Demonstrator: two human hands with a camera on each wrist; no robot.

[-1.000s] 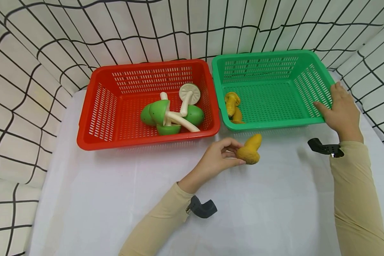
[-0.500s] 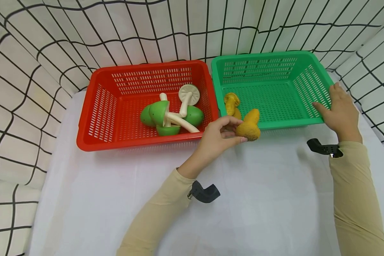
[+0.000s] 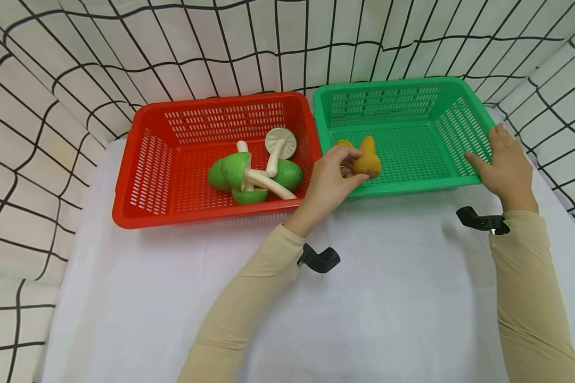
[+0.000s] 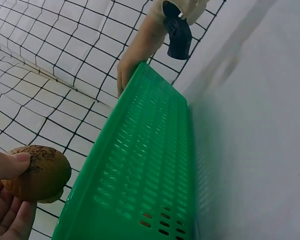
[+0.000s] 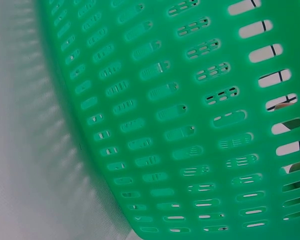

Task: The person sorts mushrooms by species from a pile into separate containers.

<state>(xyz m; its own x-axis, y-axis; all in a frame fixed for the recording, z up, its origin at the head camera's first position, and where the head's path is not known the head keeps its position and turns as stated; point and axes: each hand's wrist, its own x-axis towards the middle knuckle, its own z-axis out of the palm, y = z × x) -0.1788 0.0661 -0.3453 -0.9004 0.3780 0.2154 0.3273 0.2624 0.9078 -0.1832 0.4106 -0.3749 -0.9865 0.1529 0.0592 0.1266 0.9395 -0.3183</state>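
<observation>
My left hand (image 3: 329,175) pinches a yellow toy mushroom (image 3: 368,165) between thumb and fingers, over the near left part of the green basket (image 3: 412,186). In the left wrist view the thumb presses the rough brownish end of this mushroom (image 4: 44,175), held above the basket's rim. Another yellow mushroom (image 3: 343,142) inside the basket is mostly hidden behind the hand. My right hand (image 3: 510,170) holds the basket's right rim, its thumb on the inner side and its fingers along the outer side. The right wrist view shows mostly the slotted green basket wall (image 5: 155,125).
Left of the green basket stands a red basket (image 3: 144,215), holding several toy mushrooms with green caps (image 3: 235,167) and one with a pale cap (image 3: 281,142). A white cloth with black grid lines (image 3: 196,69) rises behind both. White cloth (image 3: 388,298) covers the table.
My left hand has carried the yellow mushroom forward from in front of the green basket to over its inside. My right hand stays on the rim.
</observation>
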